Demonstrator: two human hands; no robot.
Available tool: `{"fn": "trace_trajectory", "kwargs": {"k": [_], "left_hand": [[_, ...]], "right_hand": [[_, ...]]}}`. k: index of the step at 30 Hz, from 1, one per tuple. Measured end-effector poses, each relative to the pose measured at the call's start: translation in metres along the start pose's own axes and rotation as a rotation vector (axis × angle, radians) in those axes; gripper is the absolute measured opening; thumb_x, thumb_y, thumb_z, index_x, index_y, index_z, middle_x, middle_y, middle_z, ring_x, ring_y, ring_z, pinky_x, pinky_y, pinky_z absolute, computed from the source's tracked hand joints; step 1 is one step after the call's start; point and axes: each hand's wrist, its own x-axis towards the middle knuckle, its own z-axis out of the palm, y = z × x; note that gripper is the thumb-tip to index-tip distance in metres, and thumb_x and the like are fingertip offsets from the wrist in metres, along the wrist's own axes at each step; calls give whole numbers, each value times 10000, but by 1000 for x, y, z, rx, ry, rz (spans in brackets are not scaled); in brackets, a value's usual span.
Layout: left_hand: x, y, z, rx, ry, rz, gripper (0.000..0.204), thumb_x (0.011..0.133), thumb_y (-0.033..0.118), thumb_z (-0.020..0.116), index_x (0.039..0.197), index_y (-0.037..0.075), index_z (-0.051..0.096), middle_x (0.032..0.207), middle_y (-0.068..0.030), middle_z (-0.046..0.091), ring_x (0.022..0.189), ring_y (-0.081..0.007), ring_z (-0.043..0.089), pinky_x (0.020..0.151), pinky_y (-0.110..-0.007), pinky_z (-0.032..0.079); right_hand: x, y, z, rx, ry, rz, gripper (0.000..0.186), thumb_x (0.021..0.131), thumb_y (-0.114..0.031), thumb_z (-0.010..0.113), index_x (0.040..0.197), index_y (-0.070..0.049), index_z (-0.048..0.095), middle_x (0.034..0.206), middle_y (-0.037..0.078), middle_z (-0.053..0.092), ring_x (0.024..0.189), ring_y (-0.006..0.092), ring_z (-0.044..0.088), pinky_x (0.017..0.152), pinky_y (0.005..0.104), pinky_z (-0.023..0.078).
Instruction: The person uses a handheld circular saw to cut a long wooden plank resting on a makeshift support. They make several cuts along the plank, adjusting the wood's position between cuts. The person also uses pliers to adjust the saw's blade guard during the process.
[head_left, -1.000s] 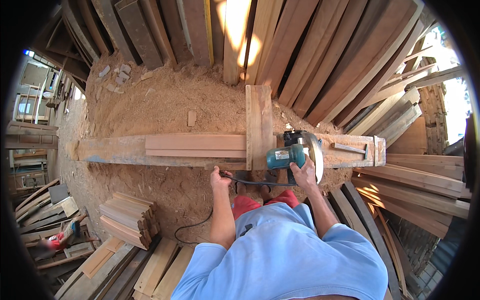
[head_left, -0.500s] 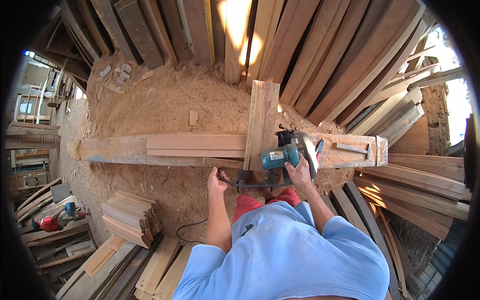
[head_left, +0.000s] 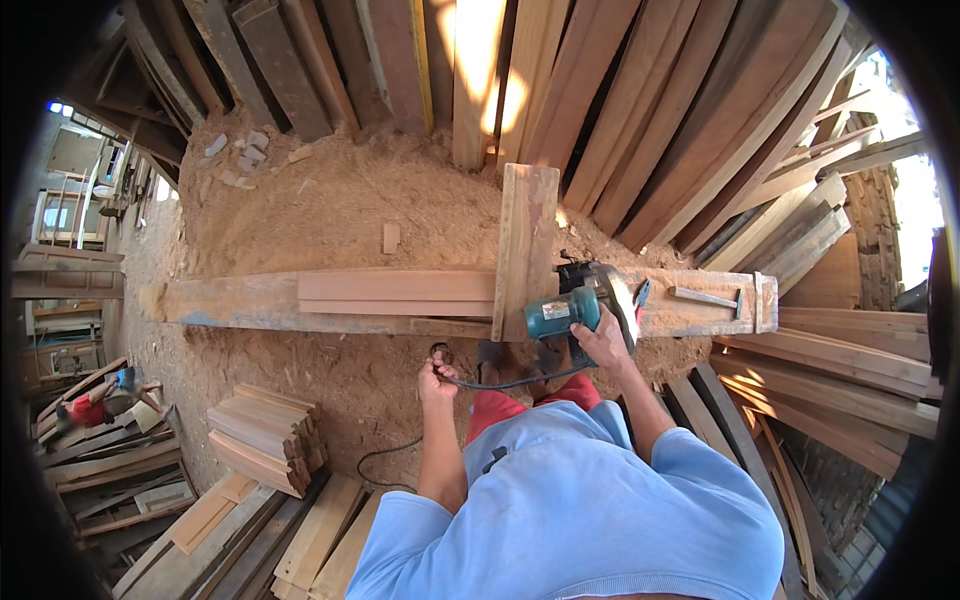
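My right hand (head_left: 604, 342) is wrapped round the handle of a teal and black circular saw (head_left: 566, 312), which rests on the long plank bench (head_left: 230, 300). In my left hand (head_left: 438, 379), the fingers are closed on the saw's black power cord (head_left: 500, 384), in front of the bench. A dark, rounded piece sticks up above those fingers, perhaps the cord's end, too small to tell. A thick board (head_left: 526, 250) lies crosswise over the bench, just left of the saw. Reddish wood strips (head_left: 395, 292) lie along the bench, left of that board.
A hammer (head_left: 705, 296) lies on the bench's right part. Tall planks (head_left: 640, 110) lean along the far side. Stacked cut pieces (head_left: 265, 438) stand at the lower left. Sawdust (head_left: 330, 220) covers the ground. Another person in red (head_left: 88, 410) is at the far left.
My left hand has turned and dropped slightly, and the dark piece now shows above its fingers. My right hand and the saw keep their place. The other person has shifted posture.
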Motion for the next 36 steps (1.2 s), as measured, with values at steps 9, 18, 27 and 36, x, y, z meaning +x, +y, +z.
{"fn": "trace_trajectory", "kwargs": {"k": [9,18,27,36], "left_hand": [[-48,16,-22,18,-121,149,120,1056,230,623,1008,171,715,870,49,720,802,-163,644,775,-376,522],[-138,9,4,166,-513,313,203,946,180,804,1132,161,722,952,23,729,823,-164,656,789,-359,536],[-203,-54,4,1069,-683,561,251,1023,189,689,1222,35,693,967,16,640,849,-83,584,765,-276,508],[-195,-59,-60,229,-733,259,830,965,796,501,1341,65,622,1133,-61,702,994,-189,674,876,-372,545]], "right_hand": [[-33,-17,0,-231,137,-101,659,925,-205,716,1462,51,432,1148,309,692,1073,474,684,958,513,529],[-60,-75,-9,-444,64,-362,545,978,-239,674,1416,59,549,1265,282,685,1109,483,670,1000,516,523],[-34,-107,145,246,-918,247,444,1058,-321,602,1301,50,616,1006,126,731,860,174,684,695,322,576],[-76,-123,231,-150,-1120,24,229,1024,-163,582,1168,-15,679,758,-4,587,643,80,558,540,263,446]]}}
